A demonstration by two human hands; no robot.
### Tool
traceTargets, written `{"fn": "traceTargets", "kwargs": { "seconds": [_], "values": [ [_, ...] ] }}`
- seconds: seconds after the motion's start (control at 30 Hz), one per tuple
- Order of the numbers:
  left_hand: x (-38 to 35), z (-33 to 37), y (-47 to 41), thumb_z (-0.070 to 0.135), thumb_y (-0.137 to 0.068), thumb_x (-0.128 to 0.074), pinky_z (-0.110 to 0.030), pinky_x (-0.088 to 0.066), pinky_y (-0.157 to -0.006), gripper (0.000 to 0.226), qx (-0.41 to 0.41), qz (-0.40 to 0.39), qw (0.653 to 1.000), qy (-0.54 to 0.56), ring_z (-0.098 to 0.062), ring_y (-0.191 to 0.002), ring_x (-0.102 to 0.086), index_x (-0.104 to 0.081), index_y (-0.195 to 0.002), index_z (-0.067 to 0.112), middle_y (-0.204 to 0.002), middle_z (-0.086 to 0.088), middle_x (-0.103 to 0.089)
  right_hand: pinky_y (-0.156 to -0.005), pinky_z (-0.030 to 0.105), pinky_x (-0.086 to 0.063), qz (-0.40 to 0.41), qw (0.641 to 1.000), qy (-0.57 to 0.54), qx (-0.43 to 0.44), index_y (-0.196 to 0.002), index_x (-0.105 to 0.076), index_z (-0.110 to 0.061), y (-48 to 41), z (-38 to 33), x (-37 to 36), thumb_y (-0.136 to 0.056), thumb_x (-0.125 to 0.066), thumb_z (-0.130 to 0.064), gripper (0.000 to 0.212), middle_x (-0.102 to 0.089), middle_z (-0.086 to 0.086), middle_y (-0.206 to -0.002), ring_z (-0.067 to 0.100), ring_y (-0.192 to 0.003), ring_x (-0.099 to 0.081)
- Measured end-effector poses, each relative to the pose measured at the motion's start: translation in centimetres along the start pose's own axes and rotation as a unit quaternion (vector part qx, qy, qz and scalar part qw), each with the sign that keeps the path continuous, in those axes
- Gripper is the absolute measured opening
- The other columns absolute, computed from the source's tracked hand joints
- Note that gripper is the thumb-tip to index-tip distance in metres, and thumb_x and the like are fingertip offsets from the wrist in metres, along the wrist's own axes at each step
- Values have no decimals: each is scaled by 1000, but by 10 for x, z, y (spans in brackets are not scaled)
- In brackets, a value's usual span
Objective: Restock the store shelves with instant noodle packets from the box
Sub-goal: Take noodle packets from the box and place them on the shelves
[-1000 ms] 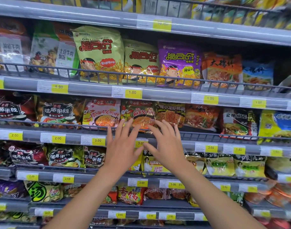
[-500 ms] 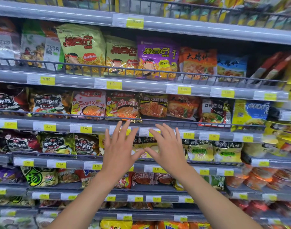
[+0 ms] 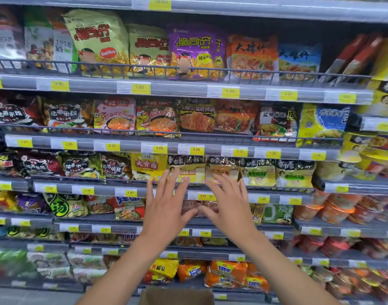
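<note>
At the bottom edge, nearest, sits the brown cardboard box (image 3: 176, 296), only its matte rim showing. Above the box rise two bare forearms. The left hand (image 3: 166, 214) and right hand (image 3: 230, 213) are spread flat, fingers straight, holding nothing, thumb tips close together. Farther above the box, glossy crinkled noodle packets (image 3: 259, 172) stand upright behind a thin wire rail (image 3: 113, 181) on grey shelves (image 3: 177, 91).

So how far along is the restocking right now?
Done: the shelves look well filled. In hand: nothing; the left hand and right hand are open, spread before the yellow noodle packets. Left: unclear; the box at the bottom edge hides its contents.
</note>
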State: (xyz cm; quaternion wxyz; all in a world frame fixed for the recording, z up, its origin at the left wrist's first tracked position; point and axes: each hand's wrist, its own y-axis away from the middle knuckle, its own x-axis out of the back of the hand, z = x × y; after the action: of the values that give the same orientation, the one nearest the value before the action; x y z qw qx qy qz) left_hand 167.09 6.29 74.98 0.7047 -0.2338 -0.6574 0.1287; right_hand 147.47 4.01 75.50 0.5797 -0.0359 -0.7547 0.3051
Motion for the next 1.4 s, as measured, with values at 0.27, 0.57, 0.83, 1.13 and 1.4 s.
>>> {"fn": "traceTargets", "kwargs": {
  "seconds": [0.27, 0.57, 0.83, 1.13, 1.4],
  "values": [
    [-23, 0, 50, 75, -86, -44, -63, -17, -120, 78, 8, -58, 998, 1, -27, -154, -12, -38, -150, 29, -165, -1, -22, -122, 55, -12, -37, 999, -26, -11, -145, -45, -35, 47, -7, -32, -85, -56, -68, 69, -41, -7, -153, 20, -147, -29],
    [-54, -35, 73, 74, -87, -49, -62, -16, -120, 81, 12, -108, 994, -7, -24, -155, -6, -32, -152, 31, -166, -2, -17, -123, 55, -10, -96, 994, -38, -26, -147, -41, -37, 57, -33, -75, -85, -55, -69, 71, -36, -10, -156, 16, -150, -22],
    [-92, -80, 84, 72, -87, -48, -64, -22, -118, 78, 12, -152, 988, 11, -27, -155, -11, -36, -151, 28, -166, -3, -18, -120, 58, -18, -143, 988, -27, -46, -145, -46, -34, 55, -58, -130, -82, -44, -77, 76, -40, -5, -155, 21, -147, -32],
    [-135, -112, 89, 77, -82, -50, -62, -28, -116, 81, -12, -187, 982, 30, -28, -152, -22, -40, -147, 30, -163, -2, -27, -119, 55, -22, -177, 981, -15, -81, -141, -48, -36, 63, -75, -180, -80, -51, -78, 73, -45, -12, -147, 16, -142, -38],
    [-195, -113, 101, 82, -77, -52, -57, -14, -117, 85, -22, -216, 974, 68, -23, -153, -17, -37, -147, 35, -165, 3, -20, -112, 49, -19, -178, 978, -23, -109, -131, -56, -37, 80, -55, -226, -75, -33, -82, 76, -57, -12, -137, 18, -128, -56]
  ]
}}
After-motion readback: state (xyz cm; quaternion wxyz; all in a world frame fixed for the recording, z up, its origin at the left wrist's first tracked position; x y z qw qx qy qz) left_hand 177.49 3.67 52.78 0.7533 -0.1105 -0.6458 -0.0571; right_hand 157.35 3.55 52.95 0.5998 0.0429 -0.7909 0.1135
